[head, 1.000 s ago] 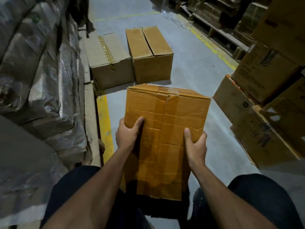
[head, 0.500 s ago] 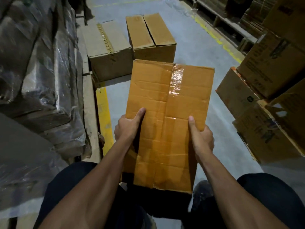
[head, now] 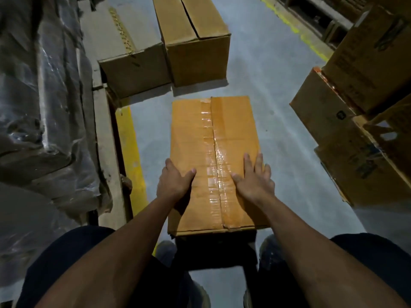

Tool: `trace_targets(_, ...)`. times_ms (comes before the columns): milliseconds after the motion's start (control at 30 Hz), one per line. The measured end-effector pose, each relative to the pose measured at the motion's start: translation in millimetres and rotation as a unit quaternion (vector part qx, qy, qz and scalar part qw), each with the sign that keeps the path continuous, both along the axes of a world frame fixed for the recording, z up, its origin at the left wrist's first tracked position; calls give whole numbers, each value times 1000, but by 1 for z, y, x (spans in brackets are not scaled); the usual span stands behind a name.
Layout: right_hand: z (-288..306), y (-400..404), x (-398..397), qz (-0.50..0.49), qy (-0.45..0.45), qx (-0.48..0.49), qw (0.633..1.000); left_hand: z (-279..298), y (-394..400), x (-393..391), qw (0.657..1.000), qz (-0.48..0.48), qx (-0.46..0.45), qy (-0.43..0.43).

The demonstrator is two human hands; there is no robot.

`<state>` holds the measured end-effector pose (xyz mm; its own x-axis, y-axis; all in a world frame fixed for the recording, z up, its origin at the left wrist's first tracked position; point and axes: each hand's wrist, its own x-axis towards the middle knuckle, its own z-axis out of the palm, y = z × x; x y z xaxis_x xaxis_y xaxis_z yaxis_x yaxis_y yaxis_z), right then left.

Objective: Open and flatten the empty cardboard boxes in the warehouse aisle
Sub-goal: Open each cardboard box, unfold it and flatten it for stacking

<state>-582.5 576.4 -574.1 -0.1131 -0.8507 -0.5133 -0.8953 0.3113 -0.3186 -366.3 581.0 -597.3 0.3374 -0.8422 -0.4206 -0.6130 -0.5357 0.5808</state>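
Note:
An orange-brown cardboard box (head: 193,134) stands on the grey floor in front of my knees, its top face up. Clear glossy tape runs along its centre seam. My left hand (head: 174,181) rests on the box's near left edge, thumb on top and fingers reaching over the side. My right hand (head: 254,180) lies flat on the top near the right edge, fingers spread and straight. Two more closed boxes sit further up the aisle: a dull brown box (head: 124,47) on the left and an orange-brown box (head: 195,38) beside it.
Plastic-wrapped goods (head: 42,96) on a pallet line the left side, behind a yellow floor line (head: 131,156). Tilted printed cartons (head: 360,107) are stacked at the right. Grey concrete floor (head: 278,85) runs between them, and pallets lie at the far right.
The box was held upright and tilted between my hands; now it lies on the floor with its taped face up. Both hands moved from gripping its sides to resting on top.

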Motion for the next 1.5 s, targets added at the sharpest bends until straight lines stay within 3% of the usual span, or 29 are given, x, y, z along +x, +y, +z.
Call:
trace_targets(133,-2,0,-3,5,28,-8,1000,9,-3,-9,969,-138,-98,-178)
trace_targets(233,-6,2,3,12,61,-19,998,17,-11,-17,917,-304,-164,-199)
trace_targets(300,-8,2,6,14,68,-23,997,19,-17,-22,870,-415,-186,-191)
trace_targets(400,-10,2,4,17,65,-20,998,17,-28,-26,774,-557,-186,-238)
trace_targets(533,-8,1,3,24,72,-10,997,24,-45,-28,694,-623,-230,-278)
trace_targets(767,-1,3,3,30,59,-3,998,83,-50,-10,706,-579,-341,-224)
trace_targets(933,5,6,0,40,40,-11,998,123,-38,25,654,-637,-259,-314)
trace_targets(1067,7,9,2,47,36,-22,998,130,-30,38,629,-630,-74,-450)
trace_targets(1133,7,9,1,48,37,-24,998,123,-28,40,645,-602,-26,-469)
trace_targets(1233,5,8,0,46,36,-21,998,103,-15,47,700,-540,6,-467)
trace_targets(1300,5,8,1,45,35,-21,998,78,-2,55,776,-465,7,-427)
trace_targets(1400,6,9,3,46,32,-23,998,39,14,53,911,-294,13,-289)
trace_targets(1500,6,8,2,44,35,-20,998,10,21,34,969,-176,48,-167)
